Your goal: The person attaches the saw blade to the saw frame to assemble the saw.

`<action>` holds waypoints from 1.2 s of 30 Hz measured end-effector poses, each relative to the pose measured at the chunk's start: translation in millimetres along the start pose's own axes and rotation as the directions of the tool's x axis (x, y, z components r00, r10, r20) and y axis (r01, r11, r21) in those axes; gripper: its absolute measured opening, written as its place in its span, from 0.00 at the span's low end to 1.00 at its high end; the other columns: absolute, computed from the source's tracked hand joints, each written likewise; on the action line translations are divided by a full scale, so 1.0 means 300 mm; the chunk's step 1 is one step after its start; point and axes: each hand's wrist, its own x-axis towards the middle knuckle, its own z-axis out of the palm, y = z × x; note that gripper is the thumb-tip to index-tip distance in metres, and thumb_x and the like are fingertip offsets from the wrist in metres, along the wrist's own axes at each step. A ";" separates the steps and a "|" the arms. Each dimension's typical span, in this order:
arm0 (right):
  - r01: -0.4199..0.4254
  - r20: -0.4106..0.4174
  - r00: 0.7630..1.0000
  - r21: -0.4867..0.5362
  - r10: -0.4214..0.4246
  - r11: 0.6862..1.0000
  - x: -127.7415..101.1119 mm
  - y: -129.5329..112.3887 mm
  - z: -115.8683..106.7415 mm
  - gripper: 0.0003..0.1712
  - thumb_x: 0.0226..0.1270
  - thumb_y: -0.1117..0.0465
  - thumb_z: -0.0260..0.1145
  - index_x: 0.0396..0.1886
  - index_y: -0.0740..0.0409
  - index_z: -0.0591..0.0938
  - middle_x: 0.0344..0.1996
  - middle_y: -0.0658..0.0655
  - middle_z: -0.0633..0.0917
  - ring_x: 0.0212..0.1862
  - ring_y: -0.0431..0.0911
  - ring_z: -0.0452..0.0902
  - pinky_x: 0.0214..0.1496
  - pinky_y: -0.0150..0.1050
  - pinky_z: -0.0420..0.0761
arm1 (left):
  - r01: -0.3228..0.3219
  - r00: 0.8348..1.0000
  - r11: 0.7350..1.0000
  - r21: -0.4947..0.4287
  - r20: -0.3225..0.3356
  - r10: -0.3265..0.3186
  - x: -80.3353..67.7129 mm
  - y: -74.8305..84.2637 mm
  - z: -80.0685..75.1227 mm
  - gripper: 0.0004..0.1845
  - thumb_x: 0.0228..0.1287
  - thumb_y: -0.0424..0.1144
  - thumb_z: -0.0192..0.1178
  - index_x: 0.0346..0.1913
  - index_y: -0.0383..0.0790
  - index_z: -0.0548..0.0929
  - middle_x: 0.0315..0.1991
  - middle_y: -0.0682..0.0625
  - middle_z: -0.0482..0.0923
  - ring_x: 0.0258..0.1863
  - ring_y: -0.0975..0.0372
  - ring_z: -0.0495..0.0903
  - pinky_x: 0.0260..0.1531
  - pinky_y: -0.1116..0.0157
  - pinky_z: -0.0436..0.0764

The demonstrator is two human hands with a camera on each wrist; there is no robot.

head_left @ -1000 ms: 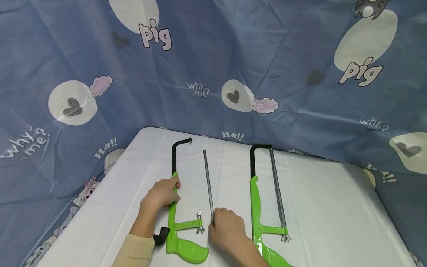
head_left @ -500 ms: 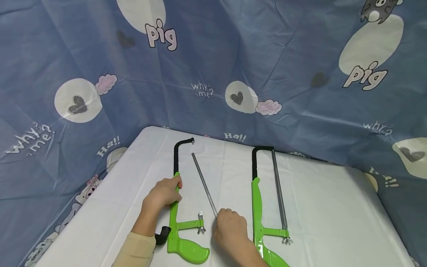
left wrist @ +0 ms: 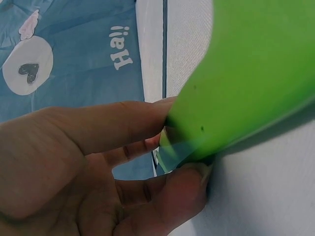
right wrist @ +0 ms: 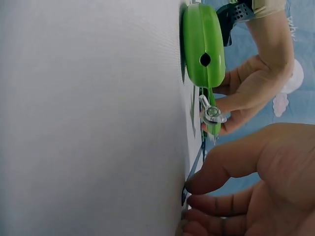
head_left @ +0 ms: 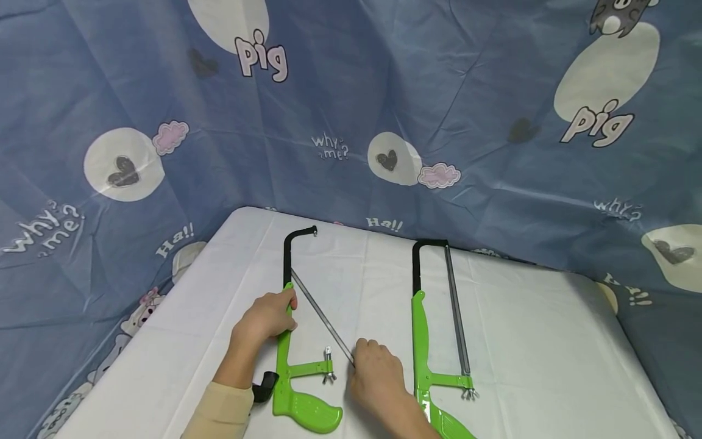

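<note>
A hacksaw frame (head_left: pixel 285 347) with a green handle and black bent arm lies on the white table at the left, no blade fitted between its ends. My left hand (head_left: pixel 269 317) grips its green bar; in the left wrist view the thumb and fingers (left wrist: pixel 182 196) pinch the green edge. My right hand (head_left: pixel 378 375) pinches the near end of a loose grey hacksaw blade (head_left: pixel 323 317). The blade slants up and left, its far end at the black arm in the head view. In the right wrist view a wing nut (right wrist: pixel 212 114) shows on the frame beyond my right hand (right wrist: pixel 231 187).
To the right lies a second green hacksaw (head_left: pixel 421 341) with its blade (head_left: pixel 457 311) fitted. Its handle runs under my right forearm in the head view. The white table (head_left: pixel 548 353) meets a blue patterned cloth (head_left: pixel 329 91) at the back and left.
The blade's far end has swung left, from upright beside the frame to a slant reaching the black arm. My right hand stays at its near end; my left hand keeps its grip.
</note>
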 end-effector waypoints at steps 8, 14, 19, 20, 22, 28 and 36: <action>-0.012 -0.004 1.000 -0.003 0.012 1.000 -0.009 0.005 0.003 0.06 0.42 0.69 0.66 0.17 0.58 0.76 0.13 0.52 0.71 0.17 0.44 0.65 0.17 0.38 0.66 | -0.005 1.000 1.000 0.000 0.004 0.005 0.006 -0.002 0.008 0.15 0.54 0.29 0.68 0.44 0.38 0.78 0.27 0.45 0.76 0.19 0.57 0.75 0.19 0.66 0.72; -0.007 -0.002 1.000 0.020 0.008 1.000 -0.006 0.001 0.006 0.06 0.41 0.69 0.65 0.16 0.57 0.76 0.13 0.51 0.71 0.16 0.44 0.65 0.16 0.36 0.65 | -0.005 1.000 1.000 0.010 0.007 0.005 0.008 -0.009 0.001 0.15 0.54 0.29 0.68 0.45 0.38 0.78 0.28 0.45 0.77 0.20 0.57 0.75 0.19 0.66 0.72; 0.000 -0.008 1.000 0.010 0.000 1.000 -0.005 -0.004 0.007 0.05 0.44 0.69 0.66 0.20 0.59 0.77 0.15 0.53 0.72 0.18 0.45 0.66 0.18 0.38 0.67 | 0.002 1.000 1.000 0.012 0.012 -0.003 0.007 -0.012 -0.003 0.15 0.54 0.29 0.68 0.45 0.38 0.77 0.28 0.45 0.77 0.20 0.57 0.75 0.19 0.66 0.73; 0.004 -0.007 1.000 0.007 -0.004 1.000 -0.005 -0.004 0.007 0.05 0.45 0.69 0.66 0.21 0.59 0.76 0.15 0.53 0.73 0.18 0.45 0.67 0.18 0.38 0.68 | 0.004 1.000 1.000 0.010 0.014 -0.004 0.006 -0.012 -0.002 0.15 0.54 0.29 0.68 0.45 0.38 0.77 0.28 0.45 0.77 0.20 0.57 0.75 0.19 0.66 0.73; 0.000 -0.006 1.000 -0.003 0.000 1.000 -0.006 -0.001 0.008 0.07 0.46 0.68 0.66 0.22 0.58 0.75 0.16 0.53 0.73 0.18 0.45 0.68 0.18 0.39 0.69 | 0.004 1.000 1.000 0.003 0.013 -0.004 0.005 -0.012 0.000 0.15 0.54 0.29 0.68 0.45 0.38 0.77 0.28 0.45 0.76 0.20 0.57 0.75 0.20 0.66 0.72; -0.033 -0.022 0.999 -0.028 0.032 0.999 -0.004 0.018 0.009 0.07 0.42 0.68 0.66 0.19 0.58 0.74 0.14 0.54 0.74 0.17 0.47 0.69 0.18 0.41 0.69 | 0.002 1.000 1.000 -0.018 0.005 -0.002 0.006 -0.010 0.009 0.15 0.54 0.29 0.68 0.44 0.38 0.77 0.27 0.45 0.76 0.19 0.57 0.75 0.19 0.66 0.73; -0.058 0.030 0.998 -0.023 0.058 0.998 -0.001 0.021 -0.002 0.14 0.42 0.66 0.66 0.14 0.51 0.68 0.13 0.50 0.70 0.17 0.46 0.66 0.18 0.40 0.66 | 0.006 1.000 1.000 -0.010 0.011 -0.005 0.005 -0.004 -0.003 0.15 0.54 0.29 0.68 0.44 0.38 0.78 0.26 0.45 0.76 0.19 0.57 0.76 0.19 0.66 0.73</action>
